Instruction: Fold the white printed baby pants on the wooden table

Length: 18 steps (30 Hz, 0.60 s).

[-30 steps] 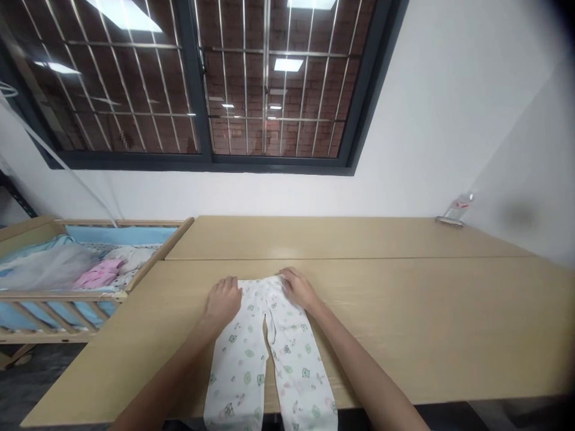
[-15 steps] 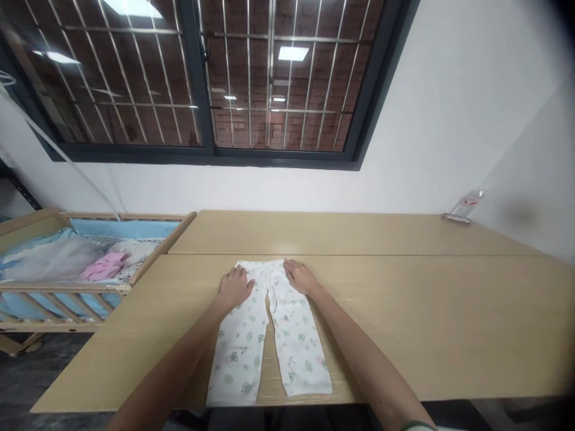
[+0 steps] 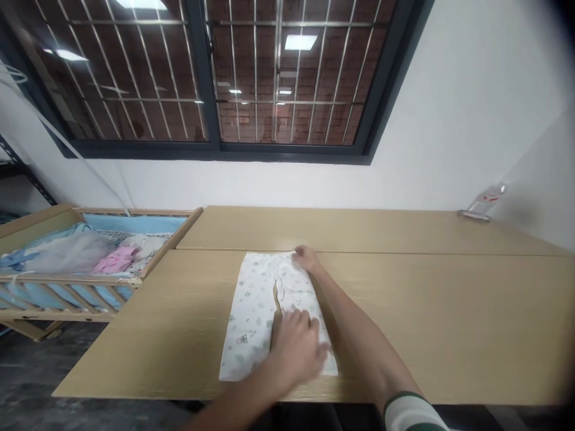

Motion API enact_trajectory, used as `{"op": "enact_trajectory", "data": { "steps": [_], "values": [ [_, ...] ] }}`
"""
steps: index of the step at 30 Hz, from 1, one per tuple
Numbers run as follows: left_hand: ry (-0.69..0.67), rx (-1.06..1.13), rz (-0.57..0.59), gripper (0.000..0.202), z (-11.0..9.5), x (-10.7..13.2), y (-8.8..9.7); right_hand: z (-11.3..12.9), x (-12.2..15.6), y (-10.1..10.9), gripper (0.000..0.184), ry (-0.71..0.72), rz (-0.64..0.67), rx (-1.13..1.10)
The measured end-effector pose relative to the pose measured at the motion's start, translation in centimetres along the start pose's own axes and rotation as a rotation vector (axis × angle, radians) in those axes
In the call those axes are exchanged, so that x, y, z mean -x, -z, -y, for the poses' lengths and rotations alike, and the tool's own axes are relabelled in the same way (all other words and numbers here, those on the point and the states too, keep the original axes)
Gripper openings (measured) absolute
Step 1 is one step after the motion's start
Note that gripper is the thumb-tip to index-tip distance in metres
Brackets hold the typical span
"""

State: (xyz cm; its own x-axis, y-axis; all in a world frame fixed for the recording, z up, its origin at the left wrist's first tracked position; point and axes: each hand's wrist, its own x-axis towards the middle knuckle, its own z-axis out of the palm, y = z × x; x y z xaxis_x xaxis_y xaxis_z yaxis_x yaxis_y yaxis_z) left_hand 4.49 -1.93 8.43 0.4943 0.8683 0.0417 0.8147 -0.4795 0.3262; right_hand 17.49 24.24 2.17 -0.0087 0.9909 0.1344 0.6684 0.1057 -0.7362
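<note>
A pair of small white baby pants [image 3: 254,317] with a pale green and pink print lies flat on the wooden table, waistband away from me and legs towards me. At the right end of the waistband, my right hand [image 3: 306,259] has its fingers closed on the fabric corner. Over the lower part of the right leg is my left hand [image 3: 300,344], smeared by motion. Its fingers look bent, but whether they touch or grip the cloth is unclear. That hand and forearm hide part of both legs.
The pants lie near the front edge of the wooden table [image 3: 426,311]. On the left stands a wooden crib [image 3: 173,242] with blue lining, a pink cloth [image 3: 117,259] and white netting. A clear plastic item [image 3: 484,202] sits at the back right corner, below a barred window [image 3: 287,152].
My left hand has left the waistband's left side and swept down and right across to the right leg. My right hand stays at the waistband corner, its fingers now more curled.
</note>
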Motion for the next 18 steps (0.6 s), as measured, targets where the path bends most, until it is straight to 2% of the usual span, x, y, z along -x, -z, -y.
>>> {"op": "enact_trajectory", "data": {
  "steps": [2, 5, 9, 14, 18],
  "values": [
    [0.088, 0.055, 0.102, 0.051, -3.4, 1.0, -1.6, 0.2, -0.4, 0.0, 0.022, -0.034, 0.0, 0.008],
    [0.19, 0.133, 0.194, 0.051, -5.8, 1.3, -3.0, 0.3, -0.5, 0.2, 0.013, -0.063, 0.018, 0.003],
    [0.203, 0.174, 0.183, 0.044, -5.5, 1.1, -3.0, 0.4, -0.5, 0.3, 0.006, -0.097, 0.009, -0.019],
    [0.183, 0.182, 0.181, 0.038, -4.6, 1.5, -2.6, 0.6, -0.6, 0.1, 0.008, -0.121, -0.01, -0.077],
    [0.183, 0.258, 0.112, 0.033, -4.0, 2.1, -2.6, 1.3, -0.3, 0.4, 0.01, -0.138, -0.011, -0.129]
  ]
}}
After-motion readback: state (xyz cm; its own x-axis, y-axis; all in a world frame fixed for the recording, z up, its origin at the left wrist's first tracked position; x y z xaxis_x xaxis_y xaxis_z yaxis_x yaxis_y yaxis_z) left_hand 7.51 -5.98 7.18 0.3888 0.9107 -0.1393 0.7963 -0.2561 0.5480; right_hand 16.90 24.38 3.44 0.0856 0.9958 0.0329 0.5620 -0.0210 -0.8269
